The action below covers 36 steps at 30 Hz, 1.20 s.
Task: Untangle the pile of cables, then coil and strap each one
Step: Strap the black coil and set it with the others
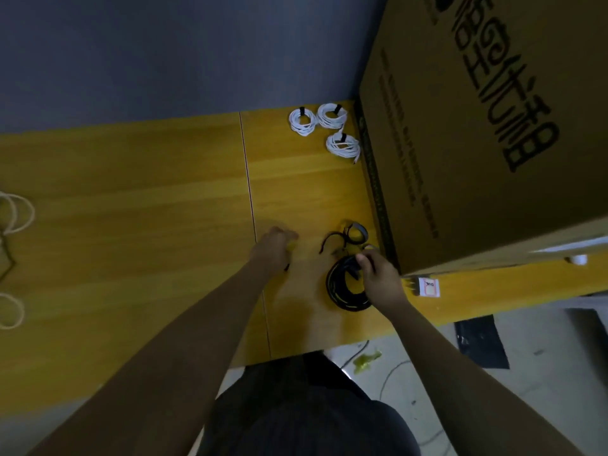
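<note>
At the far left edge of the wooden table (148, 199) lie loose loops of pale cable (14, 213), partly cut off by the frame, with another loop (11, 311) nearer me. My left hand (273, 248) reaches over the table's seam, knuckles up and fingers curled under; a small dark end shows at its lower edge, but I cannot tell what it grips. Further back sit 3 white coils (324, 125), each bound with a dark strap, close together near the cardboard box (477, 143). Just right of my left hand, loose black straps (352, 233) lie curled on the table. Below them is the black coiled cable (345, 287), flat on the wood beside the box. My right hand (381, 274) rests on its right side, fingertips pinching the coil's top. A small white label (431, 287) lies by the box corner.
</note>
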{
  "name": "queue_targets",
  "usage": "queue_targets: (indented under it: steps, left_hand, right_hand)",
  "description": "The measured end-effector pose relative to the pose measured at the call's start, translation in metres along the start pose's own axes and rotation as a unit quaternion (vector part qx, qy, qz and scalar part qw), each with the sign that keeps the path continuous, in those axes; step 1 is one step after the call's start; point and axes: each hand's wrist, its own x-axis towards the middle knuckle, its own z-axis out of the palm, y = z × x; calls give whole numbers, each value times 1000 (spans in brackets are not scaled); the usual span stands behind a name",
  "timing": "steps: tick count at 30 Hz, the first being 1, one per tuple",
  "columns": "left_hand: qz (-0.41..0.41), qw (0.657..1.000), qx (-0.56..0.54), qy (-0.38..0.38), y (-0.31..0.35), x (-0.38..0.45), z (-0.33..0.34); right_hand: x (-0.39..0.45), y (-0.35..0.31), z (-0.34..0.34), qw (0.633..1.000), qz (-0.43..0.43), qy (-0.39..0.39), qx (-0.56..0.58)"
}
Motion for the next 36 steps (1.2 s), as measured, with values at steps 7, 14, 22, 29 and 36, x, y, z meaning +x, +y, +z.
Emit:
queue_targets:
  steps: [7,14,22,29,36]
  left_hand:
    - [15,999,30,-11,-12,11,1]
    - [104,988,-65,99,-11,-11,-21]
    - [110,940,-307,105,-31,-52,-82]
    - [97,900,-420,57,-75,-97,-133]
    - [108,861,-497,-17,-109,-143,-158]
  right_hand:
    - [27,-15,12,998,-41,-53,-18]
    - [40,-65,11,995,-50,-32,75]
    - [26,-137,28,987,-101,-62,107]
    - [-9,-184,66,982,-127,-67,126]
    - [-51,-219,108,968,-197,-6,158]
